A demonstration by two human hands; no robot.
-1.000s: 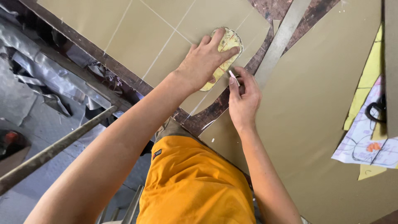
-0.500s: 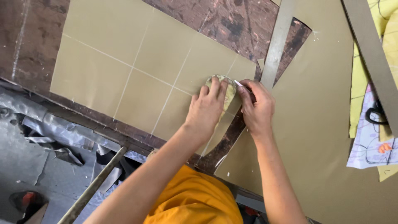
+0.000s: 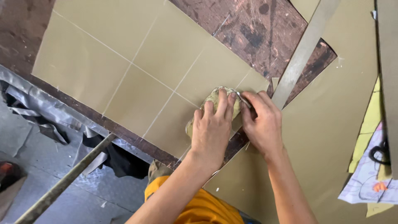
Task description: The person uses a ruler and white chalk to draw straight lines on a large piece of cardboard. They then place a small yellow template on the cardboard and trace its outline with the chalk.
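While flat under left hand (image 3: pixel 212 132) fingers, pattern piece (image 3: pixel 207 108); right hand (image 3: pixel 262 124) pinching marker (image 3: pixel 243 101).

Left hand (image 3: pixel 212 132): flat on a pale template (image 3: pixel 215 103) (fingers spread).
Right hand (image 3: pixel 262 123): pinching a thin marker (image 3: pixel 243 101) at the template's edge.
Worktop (image 3: pixel 248 33): covered by tan sheets (image 3: pixel 137 70).

A craft or cutting workshop, seen from above. A scarred, stained brown wooden table (image 3: pixel 253 37) carries large olive-tan sheets (image 3: pixel 137 70) ruled with pale lines into rectangles, with a long flat metal straightedge (image 3: pixel 302 52) laid across them. More tan sheet material (image 3: pixel 331 137) covers the right side, beside yellow offcuts (image 3: pixel 367 132) and a printed paper (image 3: pixel 369 182). Black-handled scissors (image 3: pixel 379 151) lie at the far right. Below the table edge are a grey concrete floor (image 3: pixel 25 149), crumpled grey sheeting (image 3: pixel 37 108) and a metal rod (image 3: pixel 62 186).
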